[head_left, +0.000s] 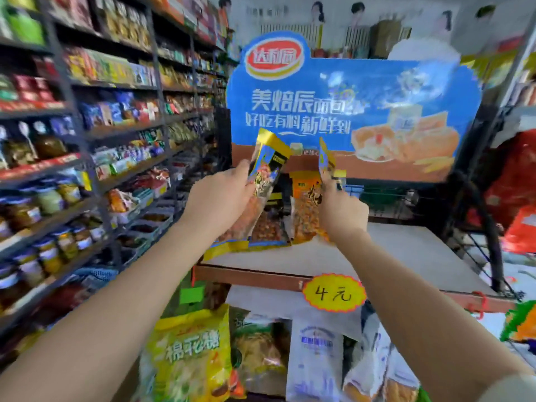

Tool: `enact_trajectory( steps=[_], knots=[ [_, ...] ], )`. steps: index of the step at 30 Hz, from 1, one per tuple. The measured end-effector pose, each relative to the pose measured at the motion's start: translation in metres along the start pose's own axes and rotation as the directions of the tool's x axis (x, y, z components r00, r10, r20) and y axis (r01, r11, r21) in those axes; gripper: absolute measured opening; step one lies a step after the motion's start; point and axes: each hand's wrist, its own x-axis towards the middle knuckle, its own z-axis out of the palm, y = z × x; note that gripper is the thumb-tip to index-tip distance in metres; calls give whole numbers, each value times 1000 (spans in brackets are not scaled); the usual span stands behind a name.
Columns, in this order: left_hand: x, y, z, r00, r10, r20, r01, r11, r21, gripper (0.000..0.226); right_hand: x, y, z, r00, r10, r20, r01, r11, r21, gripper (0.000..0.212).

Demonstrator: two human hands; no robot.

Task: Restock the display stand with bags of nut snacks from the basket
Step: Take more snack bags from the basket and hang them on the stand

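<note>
Reaching up to the display stand's top shelf (pixel 391 250), both arms are out in front. The left hand (pixel 223 198) grips a yellow-topped bag of nuts (pixel 268 169), held upright and tilted right at the shelf's left end. The right hand (pixel 342 210) is clenched on the edge of a second bag (pixel 327 161), standing it beside an orange bag (pixel 306 210) already on the shelf. Behind them rises the blue bread advert board (pixel 348 91). Below the shelf edge hangs a yellow price tag (pixel 333 293). No basket in shot.
</note>
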Motion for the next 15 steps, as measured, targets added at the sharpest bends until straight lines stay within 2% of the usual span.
enact_trajectory(
  steps=[2, 5, 8, 10, 12, 13, 15],
  knots=[
    [15, -7, 15, 999, -54, -5, 54, 996, -64, 44, 26, -5, 22, 998, 6, 56, -5, 1000, -7, 54],
    [33, -15, 44, 993, -120, 6, 119, 980, -162, 51, 44, -20, 55, 983, -5, 183, -3, 999, 43, 49],
    [39, -23, 80, 985, -151, 83, 170, 935, -311, 47, 55, -27, 81, 934, 5, 357, -99, 965, 244, 55],
    [37, -28, 103, 972, -190, 136, 227, 906, -357, 41, 71, -19, 83, 907, -22, 420, -164, 901, 402, 44],
    [36, -31, 122, 951, -267, 154, 306, 871, -385, 38, 81, -5, 79, 872, -56, 486, -258, 792, 554, 31],
    [38, -32, 131, 937, -312, 155, 348, 846, -404, 39, 84, 2, 78, 862, -68, 502, -283, 756, 590, 29],
    [43, -33, 146, 893, -378, 244, 449, 778, -439, 41, 84, 12, 72, 879, -74, 472, -245, 778, 578, 30]
  ],
)
